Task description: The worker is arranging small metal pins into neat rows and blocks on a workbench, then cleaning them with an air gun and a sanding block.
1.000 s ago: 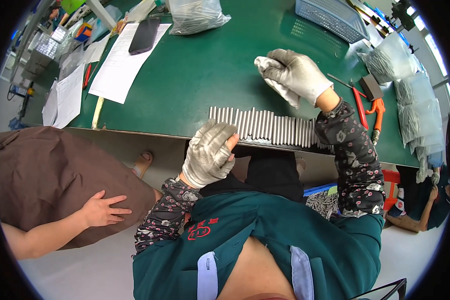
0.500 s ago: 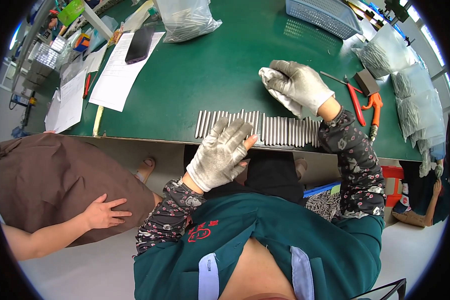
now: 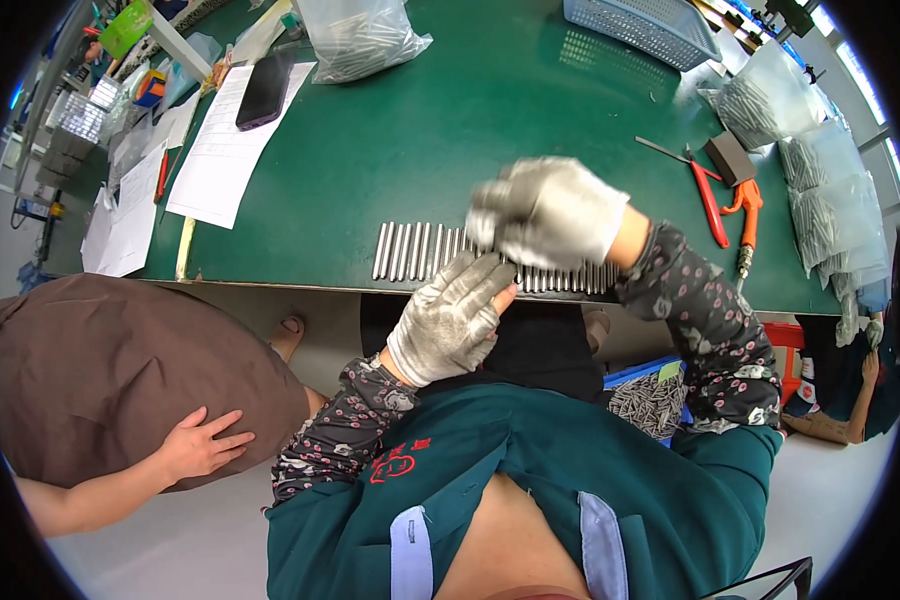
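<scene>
A row of short metal rods (image 3: pixel 410 252) lies side by side along the front edge of the green table (image 3: pixel 390 140). My left hand (image 3: pixel 448 322), in a grey-white glove with a bare thumb, rests its outstretched fingers on the near ends of the rods. Above the middle of the row is my gloved right hand (image 3: pixel 560 212), its fingers curled and smeared by motion. The white cloth seen in that hand a moment before is hidden now or lost in the blur. Both hands cover part of the row.
Red-handled pliers (image 3: pixel 710 205), an orange air gun (image 3: pixel 746 210) and a dark block (image 3: pixel 732 158) lie at right, beside bags of rods (image 3: pixel 820 205). A blue basket (image 3: pixel 650 30) stands behind. Papers (image 3: pixel 225 170) and a phone (image 3: pixel 264 95) lie left. A co-worker's hand (image 3: pixel 205 443) is close by.
My right hand has swung left and down from beyond the row to over the rods. The left hand stays at the near edge. The whole view has shifted slightly.
</scene>
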### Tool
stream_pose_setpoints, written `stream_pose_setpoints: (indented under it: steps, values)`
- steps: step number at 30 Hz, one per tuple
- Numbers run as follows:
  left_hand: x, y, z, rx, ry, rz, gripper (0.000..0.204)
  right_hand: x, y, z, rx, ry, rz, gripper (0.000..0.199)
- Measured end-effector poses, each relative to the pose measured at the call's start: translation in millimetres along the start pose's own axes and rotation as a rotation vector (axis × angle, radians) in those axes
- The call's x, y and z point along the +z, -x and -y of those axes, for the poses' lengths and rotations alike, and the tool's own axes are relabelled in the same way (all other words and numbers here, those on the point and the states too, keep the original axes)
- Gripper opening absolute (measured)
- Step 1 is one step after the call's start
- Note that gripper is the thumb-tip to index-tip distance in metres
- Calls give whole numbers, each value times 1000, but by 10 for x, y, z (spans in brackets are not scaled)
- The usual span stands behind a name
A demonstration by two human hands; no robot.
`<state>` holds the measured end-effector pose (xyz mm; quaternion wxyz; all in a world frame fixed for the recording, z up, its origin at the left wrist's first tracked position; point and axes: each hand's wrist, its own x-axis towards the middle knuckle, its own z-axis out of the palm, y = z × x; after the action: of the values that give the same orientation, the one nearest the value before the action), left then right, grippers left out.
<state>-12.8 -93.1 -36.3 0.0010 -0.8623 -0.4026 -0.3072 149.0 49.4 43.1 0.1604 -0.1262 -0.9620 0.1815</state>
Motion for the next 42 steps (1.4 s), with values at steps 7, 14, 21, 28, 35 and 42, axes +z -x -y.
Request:
stream_pose_setpoints:
  steps: [7, 14, 21, 28, 35, 42]
  values:
    - [-180, -20, 37, 49, 25, -28, 41, -226, 137, -290, 354, -75, -330, 21]
    - [-392, 130, 452, -359, -192, 10, 81, -354, 609, -312, 568, 15, -275, 32]
    - [-349, -108, 182, -289, -291, 223, 86, -374, 707, -207, 621, 15, -233, 34]
    - [-196, -480, -127, 117, 73, 392, 79, -303, 702, -186, 274, 125, -298, 27]
    - [140, -354, -148, 141, 162, 132, 50, -116, 408, -152, 193, 111, 53, 17]
    - [194, -354, -166, 151, 148, 98, 51, -68, 464, -200, 206, 160, -24, 13]
